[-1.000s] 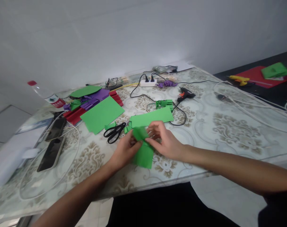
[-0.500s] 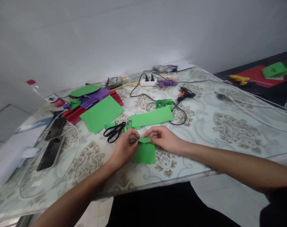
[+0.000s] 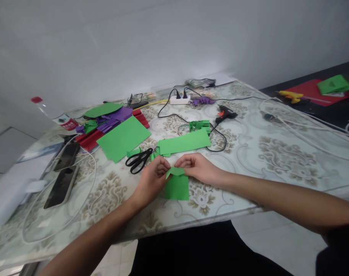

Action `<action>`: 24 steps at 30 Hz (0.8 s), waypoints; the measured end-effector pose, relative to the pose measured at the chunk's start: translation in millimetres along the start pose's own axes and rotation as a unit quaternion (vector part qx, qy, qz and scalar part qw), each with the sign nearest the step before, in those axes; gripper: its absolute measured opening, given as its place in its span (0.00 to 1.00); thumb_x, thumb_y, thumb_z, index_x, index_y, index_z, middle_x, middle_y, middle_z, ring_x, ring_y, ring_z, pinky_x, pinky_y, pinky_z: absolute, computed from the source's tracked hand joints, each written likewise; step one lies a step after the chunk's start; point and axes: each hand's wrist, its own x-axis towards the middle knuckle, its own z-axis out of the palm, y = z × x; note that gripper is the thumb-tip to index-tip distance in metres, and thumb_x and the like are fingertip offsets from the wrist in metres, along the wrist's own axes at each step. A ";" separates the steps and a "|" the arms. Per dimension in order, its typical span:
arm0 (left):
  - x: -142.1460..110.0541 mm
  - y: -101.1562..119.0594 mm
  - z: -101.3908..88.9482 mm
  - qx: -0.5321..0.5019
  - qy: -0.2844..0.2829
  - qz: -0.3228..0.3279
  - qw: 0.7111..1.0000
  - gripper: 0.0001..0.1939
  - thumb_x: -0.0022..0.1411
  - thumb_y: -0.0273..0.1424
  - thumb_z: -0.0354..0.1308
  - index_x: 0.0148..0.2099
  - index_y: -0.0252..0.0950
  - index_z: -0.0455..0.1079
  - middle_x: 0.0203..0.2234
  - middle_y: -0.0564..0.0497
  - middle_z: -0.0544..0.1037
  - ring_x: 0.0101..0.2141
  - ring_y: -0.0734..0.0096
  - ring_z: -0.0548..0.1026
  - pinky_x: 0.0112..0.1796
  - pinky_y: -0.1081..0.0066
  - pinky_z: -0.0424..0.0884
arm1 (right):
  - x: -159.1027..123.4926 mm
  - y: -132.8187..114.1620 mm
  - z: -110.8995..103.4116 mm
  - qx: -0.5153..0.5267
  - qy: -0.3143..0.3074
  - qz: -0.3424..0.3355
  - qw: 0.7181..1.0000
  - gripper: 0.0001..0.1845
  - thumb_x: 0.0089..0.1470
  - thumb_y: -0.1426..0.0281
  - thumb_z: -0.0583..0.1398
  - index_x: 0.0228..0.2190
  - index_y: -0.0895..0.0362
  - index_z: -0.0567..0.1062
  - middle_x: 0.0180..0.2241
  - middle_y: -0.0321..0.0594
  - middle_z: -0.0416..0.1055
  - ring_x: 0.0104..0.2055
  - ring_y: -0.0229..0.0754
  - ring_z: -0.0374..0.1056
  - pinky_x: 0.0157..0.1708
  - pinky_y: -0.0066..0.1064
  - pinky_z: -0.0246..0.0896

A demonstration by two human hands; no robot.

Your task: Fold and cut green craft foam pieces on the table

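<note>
A small green paper piece (image 3: 177, 188) lies near the table's front edge, its far end folded over toward me. My left hand (image 3: 155, 176) pinches the left end of that fold, fingers curled. On the other side my right hand (image 3: 195, 168) grips the fold's right end between thumb and bent fingers. Just beyond both hands rests a long green paper strip (image 3: 184, 142), with smaller green scraps under its left end. Black-handled scissors (image 3: 139, 161) lie to the left, their blades partly covered by the paper.
Green paper sheets (image 3: 124, 138) and purple and red paper are piled at the left, near a red-capped bottle (image 3: 66, 120) and two phones (image 3: 61, 186). A black glue gun (image 3: 225, 114) and its cord lie beyond my right hand. A white power strip (image 3: 180, 100) stands near the wall.
The folded flap has tilted slightly and shows more of its face. Both hands keep their grip in nearly the same place.
</note>
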 end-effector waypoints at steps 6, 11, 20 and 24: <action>-1.6 5.1 0.9 0.028 0.007 0.011 1.000 0.07 0.58 0.27 0.60 0.35 0.37 0.63 0.25 0.57 0.71 0.26 0.77 0.71 0.27 0.78 0.63 | -0.9 -1.7 2.7 0.009 0.013 0.023 1.000 0.12 0.40 0.73 0.70 0.31 0.60 0.79 0.23 0.33 0.75 0.26 0.35 0.69 0.29 0.26 0.60; -2.1 4.1 1.0 0.037 0.009 0.000 0.999 0.06 0.58 0.25 0.59 0.36 0.37 0.63 0.22 0.59 0.69 0.24 0.78 0.68 0.24 0.79 0.59 | -1.9 -2.6 4.8 0.033 0.007 0.047 0.998 0.10 0.42 0.70 0.69 0.31 0.60 0.79 0.23 0.33 0.75 0.26 0.35 0.68 0.29 0.26 0.61; -2.8 4.4 -0.2 0.030 0.000 -0.003 1.000 0.06 0.58 0.25 0.58 0.38 0.37 0.63 0.22 0.59 0.70 0.23 0.79 0.67 0.24 0.79 0.57 | -1.2 -0.2 5.2 0.065 -0.002 0.079 0.995 0.12 0.39 0.74 0.68 0.31 0.59 0.80 0.25 0.34 0.77 0.28 0.35 0.70 0.32 0.27 0.62; -2.6 4.1 0.0 0.039 0.005 0.005 0.999 0.06 0.57 0.25 0.58 0.38 0.37 0.64 0.23 0.59 0.70 0.24 0.78 0.68 0.24 0.79 0.58 | -2.4 -1.1 5.2 0.067 -0.004 0.078 0.995 0.10 0.41 0.75 0.67 0.31 0.59 0.80 0.22 0.33 0.74 0.25 0.34 0.66 0.29 0.26 0.59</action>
